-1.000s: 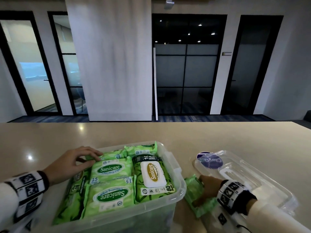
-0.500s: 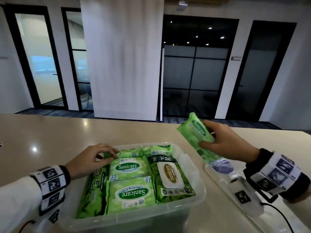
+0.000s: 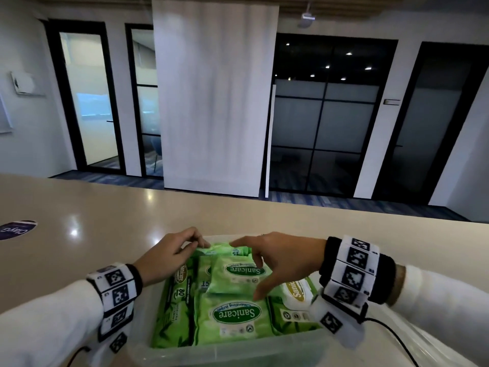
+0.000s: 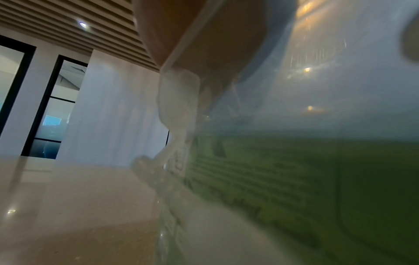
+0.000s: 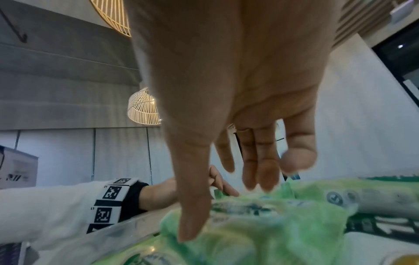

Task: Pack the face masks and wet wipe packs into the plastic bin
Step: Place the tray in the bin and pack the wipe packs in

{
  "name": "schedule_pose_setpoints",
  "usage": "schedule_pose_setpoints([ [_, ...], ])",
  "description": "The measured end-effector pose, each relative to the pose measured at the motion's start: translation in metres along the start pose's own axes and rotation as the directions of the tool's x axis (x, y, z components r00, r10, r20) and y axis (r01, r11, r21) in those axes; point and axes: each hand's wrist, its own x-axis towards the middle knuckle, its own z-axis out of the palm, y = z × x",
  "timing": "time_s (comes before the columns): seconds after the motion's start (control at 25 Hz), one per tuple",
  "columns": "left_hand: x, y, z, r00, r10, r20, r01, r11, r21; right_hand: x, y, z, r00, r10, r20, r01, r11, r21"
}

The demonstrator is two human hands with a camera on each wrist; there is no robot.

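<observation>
My right hand [image 3: 275,260] hangs spread and loose over a small wipe pack [image 3: 239,276] lying atop the packs in the plastic bin [image 3: 238,353], thumb touching it. My left hand [image 3: 169,254] curls fingertips onto a far pack [image 3: 219,249].

One clear plastic bin [image 3: 185,352] stands on the beige table [image 3: 105,221]. Inside it, small light-green Sanicare wipe packs: three counted with labels showing [image 3: 236,272], [image 3: 232,317], [image 3: 203,276], plus one or two more at the far end [image 3: 225,249], partly hidden. Large dark-green leaf-print wipe packs: two [image 3: 176,313], [image 3: 297,305]. Two hands in view [image 3: 169,254], [image 3: 280,256].
</observation>
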Motion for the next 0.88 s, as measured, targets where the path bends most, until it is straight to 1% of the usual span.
schedule_pose_setpoints([
  [0.08, -0.002, 0.005, -0.002, 1.0, 0.002, 0.019, -0.002, 1.0, -0.005, 0.0, 0.004, 0.001, 1.0, 0.024, 0.009, -0.024, 0.998, -0.061],
  [0.16, -0.003, 0.007, -0.006, 0.999, 0.033, 0.037, -0.034, 0.999, 0.038, -0.002, 0.01, -0.001, 0.992, 0.121, 0.024, -0.117, 0.987, -0.111],
  [0.24, -0.004, 0.008, -0.006, 0.994, 0.063, 0.084, -0.072, 0.992, 0.103, -0.006, 0.015, 0.001, 0.966, 0.24, 0.094, -0.233, 0.969, -0.084],
  [0.28, -0.005, 0.008, -0.006, 0.99, 0.062, 0.124, -0.077, 0.99, 0.118, -0.006, 0.016, 0.002, 0.958, 0.253, 0.138, -0.243, 0.966, -0.084],
  [0.32, -0.005, 0.006, -0.006, 0.985, 0.053, 0.165, -0.075, 0.989, 0.126, -0.004, 0.016, 0.004, 0.96, 0.233, 0.153, -0.22, 0.971, -0.095],
  [0.4, -0.004, 0.004, -0.006, 0.975, 0.044, 0.218, -0.078, 0.986, 0.149, 0.003, 0.016, 0.003, 0.982, 0.165, 0.088, -0.159, 0.984, -0.075],
  [0.48, -0.001, 0.005, -0.007, 0.966, 0.044, 0.253, -0.092, 0.979, 0.182, 0.011, 0.016, 0.0, 0.989, 0.146, 0.036, -0.145, 0.989, -0.024],
  [0.56, 0.0, 0.008, -0.008, 0.954, 0.042, 0.296, -0.103, 0.976, 0.194, 0.018, 0.015, -0.001, 0.987, 0.154, 0.044, -0.154, 0.988, -0.008],
  [0.68, -0.002, 0.009, -0.007, 0.939, 0.06, 0.339, -0.128, 0.975, 0.182, 0.027, 0.014, 0.001, 0.979, 0.2, 0.044, -0.202, 0.979, 0.03],
  [0.76, -0.001, 0.01, -0.006, 0.929, 0.067, 0.363, -0.155, 0.963, 0.221, 0.032, 0.012, 0.003, 0.979, 0.205, 0.024, -0.204, 0.979, -0.015],
  [0.88, 0.002, 0.013, -0.008, 0.909, 0.067, 0.412, -0.196, 0.94, 0.28, 0.039, 0.011, 0.001, 0.991, 0.133, -0.014, -0.134, 0.987, -0.088],
])
